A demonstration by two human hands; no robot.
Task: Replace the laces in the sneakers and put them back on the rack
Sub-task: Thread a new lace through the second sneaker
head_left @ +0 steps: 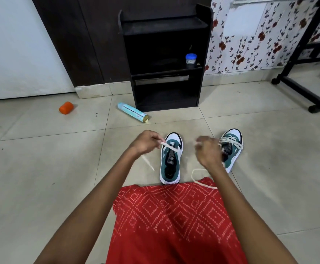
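Two green-and-white sneakers stand on the tiled floor in front of me. The left sneaker [171, 159] has a cream lace [169, 146] running through only its front eyelets. My left hand [145, 142] pinches one end of that lace, and the loose tail hangs down to the floor. My right hand [208, 152] grips the other end, which trails in a loop onto my red patterned garment. The right sneaker [231, 147] is partly behind my right hand and is laced, with loose loops on top. The black shoe rack [164, 60] stands against the wall beyond.
A small blue-lidded jar [191, 59] sits on the rack's middle shelf. A pale blue spray can [133, 112] lies on the floor by the rack's left foot, an orange cap [66, 107] farther left. A black wheeled stand [300, 88] is at the right.
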